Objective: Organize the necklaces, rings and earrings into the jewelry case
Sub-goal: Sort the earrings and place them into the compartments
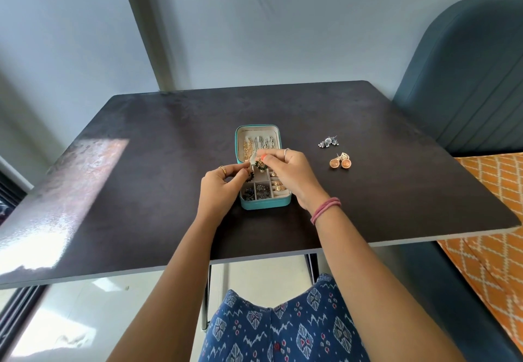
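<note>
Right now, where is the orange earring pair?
In the head view, the orange earrings lie on the table, right of the case, just below the silver earrings.

Both hands hide much of the jewelry case [266, 204] tray.

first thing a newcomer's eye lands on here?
Probably the open teal jewelry case at the middle of the dark table, with both hands over it: the right hand pinches a dark green earring above the tray, and the left hand holds another dark earring at the case's left edge. Next, two loose pairs on the table to the right: silver earrings and, nearer, round orange earrings.
</note>
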`<control>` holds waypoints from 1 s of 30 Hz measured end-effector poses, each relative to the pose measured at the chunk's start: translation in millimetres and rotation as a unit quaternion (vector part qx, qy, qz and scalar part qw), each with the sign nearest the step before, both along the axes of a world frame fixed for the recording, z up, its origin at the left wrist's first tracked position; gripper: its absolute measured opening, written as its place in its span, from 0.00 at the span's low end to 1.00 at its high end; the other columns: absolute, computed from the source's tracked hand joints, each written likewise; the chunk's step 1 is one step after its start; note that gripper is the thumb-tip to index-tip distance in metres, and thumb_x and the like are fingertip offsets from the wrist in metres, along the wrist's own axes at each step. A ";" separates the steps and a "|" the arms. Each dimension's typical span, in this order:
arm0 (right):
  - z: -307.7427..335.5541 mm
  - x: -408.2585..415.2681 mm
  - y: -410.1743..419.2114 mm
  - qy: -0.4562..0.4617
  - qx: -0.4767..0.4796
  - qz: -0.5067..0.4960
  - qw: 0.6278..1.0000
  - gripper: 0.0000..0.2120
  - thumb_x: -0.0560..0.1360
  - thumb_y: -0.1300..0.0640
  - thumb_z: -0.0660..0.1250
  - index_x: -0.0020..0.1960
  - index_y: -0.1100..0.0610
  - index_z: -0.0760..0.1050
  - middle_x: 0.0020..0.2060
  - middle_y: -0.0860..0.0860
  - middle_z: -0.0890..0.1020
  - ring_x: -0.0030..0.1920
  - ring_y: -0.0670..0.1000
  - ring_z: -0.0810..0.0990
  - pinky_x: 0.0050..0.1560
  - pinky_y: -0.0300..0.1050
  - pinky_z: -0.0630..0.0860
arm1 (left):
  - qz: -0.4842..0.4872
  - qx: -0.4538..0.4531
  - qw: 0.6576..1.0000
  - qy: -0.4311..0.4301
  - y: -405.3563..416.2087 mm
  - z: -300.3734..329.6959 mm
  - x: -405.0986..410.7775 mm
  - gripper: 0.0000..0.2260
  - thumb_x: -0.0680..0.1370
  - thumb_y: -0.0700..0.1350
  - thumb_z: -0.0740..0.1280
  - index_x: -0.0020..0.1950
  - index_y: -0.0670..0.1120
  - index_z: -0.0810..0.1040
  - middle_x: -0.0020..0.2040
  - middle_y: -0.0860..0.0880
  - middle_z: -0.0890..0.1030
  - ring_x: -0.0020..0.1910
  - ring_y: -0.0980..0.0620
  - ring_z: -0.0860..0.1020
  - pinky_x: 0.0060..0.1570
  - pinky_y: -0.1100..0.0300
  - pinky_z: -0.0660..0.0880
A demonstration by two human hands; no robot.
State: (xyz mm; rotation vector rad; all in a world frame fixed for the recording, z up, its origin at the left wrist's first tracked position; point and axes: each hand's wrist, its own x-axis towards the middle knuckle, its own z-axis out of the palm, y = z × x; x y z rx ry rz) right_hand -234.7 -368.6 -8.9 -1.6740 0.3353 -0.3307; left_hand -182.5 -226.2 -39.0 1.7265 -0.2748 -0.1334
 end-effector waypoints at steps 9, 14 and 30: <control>-2.6 -0.1 -0.5 0.008 -0.033 0.007 0.999 0.11 0.78 0.57 0.65 0.58 0.54 0.81 0.57 0.48 0.82 0.55 0.41 0.79 0.57 0.36 0.75 | 0.002 0.071 0.994 -0.080 2.1 -2.0 6.2 0.07 0.77 0.47 0.69 0.54 0.53 0.83 0.51 0.53 0.76 0.50 0.55 0.78 0.48 0.56 0.81; -3.8 0.6 0.3 0.009 -0.037 0.005 0.999 0.11 0.78 0.57 0.65 0.59 0.55 0.81 0.58 0.49 0.81 0.57 0.44 0.79 0.59 0.39 0.76 | 0.010 0.097 0.990 -0.099 1.5 -2.7 8.9 0.07 0.77 0.46 0.69 0.54 0.49 0.83 0.55 0.51 0.73 0.49 0.61 0.76 0.48 0.64 0.78; -6.4 0.9 0.1 -0.005 -0.049 0.021 0.999 0.12 0.77 0.60 0.67 0.60 0.55 0.80 0.57 0.49 0.82 0.57 0.44 0.79 0.60 0.38 0.75 | 0.048 0.097 0.990 -0.092 -4.2 -6.3 13.1 0.06 0.78 0.46 0.68 0.54 0.51 0.76 0.52 0.51 0.80 0.47 0.57 0.80 0.47 0.59 0.80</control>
